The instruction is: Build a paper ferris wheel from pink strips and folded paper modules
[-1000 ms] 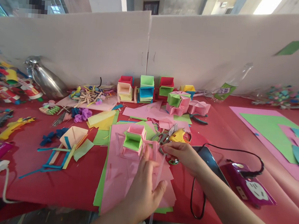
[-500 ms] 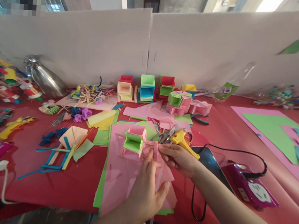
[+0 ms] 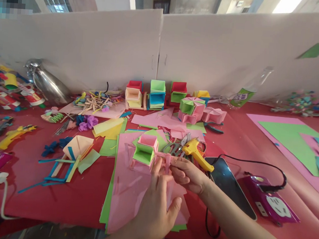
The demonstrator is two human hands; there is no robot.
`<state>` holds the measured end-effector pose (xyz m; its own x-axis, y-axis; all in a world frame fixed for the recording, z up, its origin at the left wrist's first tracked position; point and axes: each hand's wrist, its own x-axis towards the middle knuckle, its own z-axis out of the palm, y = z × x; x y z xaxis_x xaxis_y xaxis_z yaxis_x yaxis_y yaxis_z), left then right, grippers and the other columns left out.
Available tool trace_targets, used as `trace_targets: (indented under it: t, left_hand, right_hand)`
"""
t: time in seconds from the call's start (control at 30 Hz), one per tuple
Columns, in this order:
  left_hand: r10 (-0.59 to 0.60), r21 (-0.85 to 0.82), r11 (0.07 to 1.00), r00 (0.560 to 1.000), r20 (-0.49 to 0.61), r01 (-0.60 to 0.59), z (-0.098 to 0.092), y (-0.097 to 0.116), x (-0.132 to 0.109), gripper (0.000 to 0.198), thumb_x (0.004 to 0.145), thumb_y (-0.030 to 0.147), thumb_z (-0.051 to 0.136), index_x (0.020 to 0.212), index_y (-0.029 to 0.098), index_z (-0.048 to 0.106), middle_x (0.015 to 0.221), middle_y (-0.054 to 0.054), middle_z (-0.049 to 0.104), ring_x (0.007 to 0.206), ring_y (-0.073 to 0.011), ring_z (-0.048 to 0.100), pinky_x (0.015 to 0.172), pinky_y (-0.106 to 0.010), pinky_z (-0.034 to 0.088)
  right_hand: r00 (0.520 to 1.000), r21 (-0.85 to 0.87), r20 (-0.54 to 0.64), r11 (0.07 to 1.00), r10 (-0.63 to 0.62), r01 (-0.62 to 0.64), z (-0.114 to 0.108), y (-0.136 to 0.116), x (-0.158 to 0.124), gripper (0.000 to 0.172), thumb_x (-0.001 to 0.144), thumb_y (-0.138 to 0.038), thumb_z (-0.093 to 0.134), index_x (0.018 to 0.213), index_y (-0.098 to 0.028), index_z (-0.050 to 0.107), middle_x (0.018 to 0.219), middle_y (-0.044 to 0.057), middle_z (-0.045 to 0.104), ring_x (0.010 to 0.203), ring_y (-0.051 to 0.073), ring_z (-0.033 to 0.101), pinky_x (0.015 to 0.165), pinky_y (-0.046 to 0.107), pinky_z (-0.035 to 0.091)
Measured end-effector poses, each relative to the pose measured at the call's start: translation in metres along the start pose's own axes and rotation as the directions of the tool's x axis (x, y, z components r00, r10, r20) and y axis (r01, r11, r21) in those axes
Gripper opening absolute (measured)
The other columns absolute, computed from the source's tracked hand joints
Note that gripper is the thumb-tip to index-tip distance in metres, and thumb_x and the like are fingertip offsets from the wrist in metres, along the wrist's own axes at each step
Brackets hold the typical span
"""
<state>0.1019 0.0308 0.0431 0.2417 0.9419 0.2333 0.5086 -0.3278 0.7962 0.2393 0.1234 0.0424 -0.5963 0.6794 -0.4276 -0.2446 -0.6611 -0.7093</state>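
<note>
A small paper box, pink on top with a green opening below, sits on pink sheets in front of me. Pink folded paper strips stick out from its right side. My right hand is closed, pinching the end of these strips between thumb and forefinger. Close beside it, my left hand has its fingers stretched forward and its thumb apart. Its fingertips rest at the strips next to the box; the exact contact is partly hidden.
A yellow glue gun and a phone lie right of my hands, near a purple power strip. At left is a blue paper-strip frame. Behind stand several paper boxes, a metal jug and a bottle.
The paper box and its pink strips have shifted slightly to the right. My right hand has moved a little right and down, keeping its pinch. My left fingers stay by the strips.
</note>
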Motion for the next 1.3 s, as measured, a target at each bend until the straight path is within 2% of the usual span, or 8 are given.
trace_targets:
  t: [0.3,0.5,0.73,0.93,1.07,1.17,1.23,1.3]
  left_hand:
    - [-0.012,-0.017,1.0,1.0,-0.016,0.012,-0.002,0.0,-0.007,0.035,0.077,0.009,0.05,0.11,0.019,0.042,0.148,-0.011,0.002,0.137,-0.0286,0.013,0.104,-0.046,0.033]
    - [-0.043,-0.017,0.999,0.999,0.032,0.044,-0.004,0.0,-0.014,0.035,0.077,0.009,0.05,0.109,0.019,0.041,0.148,-0.011,0.002,0.136,-0.0282,0.019,0.103,-0.046,0.035]
    - [-0.063,-0.035,0.997,0.996,0.055,0.065,-0.002,-0.002,-0.014,0.044,0.077,0.01,0.05,0.118,0.019,0.039,0.148,-0.012,0.003,0.137,-0.0287,0.015,0.104,-0.046,0.034]
    - [-0.05,-0.028,0.998,0.997,0.06,0.051,0.001,-0.005,-0.011,0.063,0.078,0.011,0.049,0.135,0.019,0.025,0.149,-0.013,0.009,0.137,-0.0283,0.013,0.105,-0.046,0.033]
    - [-0.024,-0.011,1.0,0.998,0.062,0.025,0.003,-0.007,-0.011,0.067,0.077,0.009,0.048,0.138,0.018,0.022,0.148,-0.014,0.012,0.137,-0.0267,0.015,0.106,-0.046,0.032]
    - [-0.005,0.0,1.0,0.997,0.078,0.005,0.005,-0.01,-0.012,0.068,0.077,0.011,0.049,0.138,0.017,0.019,0.148,-0.015,0.012,0.137,-0.026,0.016,0.106,-0.045,0.033]
    - [0.002,0.01,1.0,0.997,0.08,-0.003,0.006,-0.012,-0.012,0.069,0.079,0.012,0.049,0.139,0.018,0.017,0.148,-0.015,0.013,0.137,-0.0261,0.016,0.105,-0.045,0.033]
    - [0.004,0.017,1.0,0.997,0.071,-0.005,0.007,-0.013,-0.012,0.068,0.079,0.013,0.048,0.139,0.019,0.016,0.148,-0.014,0.014,0.137,-0.0266,0.015,0.105,-0.046,0.033]
  right_hand:
    - [0.994,0.04,0.094,0.998,0.054,-0.058,-0.006,0.01,0.005,0.032,0.068,-0.036,0.064,0.051,-0.015,0.048,0.028,-0.009,0.034,0.022,0.0,0.017,0.024,0.013,0.005]
    - [0.996,0.07,0.086,0.997,0.034,-0.04,-0.004,0.018,0.005,0.024,0.066,-0.032,0.066,0.062,-0.016,0.049,0.029,-0.012,0.033,0.023,0.0,0.013,0.026,0.014,0.003]
    - [0.997,0.009,-0.071,1.0,-0.026,0.026,0.006,0.02,-0.003,0.03,0.064,-0.037,0.067,0.063,-0.018,0.043,0.036,-0.013,0.03,0.029,-0.001,0.014,0.03,0.015,0.005]
    - [0.957,-0.186,-0.266,0.98,-0.113,0.064,0.013,0.022,-0.013,0.032,0.071,-0.04,0.061,0.059,-0.018,0.042,0.038,-0.009,0.04,0.028,0.0,0.024,0.031,0.016,0.01]
    - [0.886,-0.491,-0.386,0.87,-0.257,0.039,0.007,0.016,-0.029,0.026,0.075,-0.039,0.058,0.063,-0.02,0.046,0.037,-0.008,0.045,0.029,0.004,0.032,0.032,0.018,0.017]
    - [0.78,-0.724,-0.418,0.69,-0.466,0.024,0.003,-0.001,-0.054,0.029,0.079,-0.04,0.049,0.058,-0.021,0.043,0.039,-0.007,0.042,0.034,0.007,0.035,0.035,0.021,0.025]
    - [0.712,-0.796,-0.373,0.599,-0.595,0.084,0.001,-0.016,-0.075,0.034,0.083,-0.04,0.041,0.053,-0.022,0.04,0.04,-0.005,0.04,0.037,0.008,0.035,0.04,0.023,0.029]
    - [0.618,-0.847,-0.374,0.526,-0.692,0.076,0.002,-0.03,-0.093,0.041,0.084,-0.037,0.037,0.046,-0.022,0.037,0.039,-0.003,0.039,0.039,0.01,0.036,0.043,0.025,0.032]
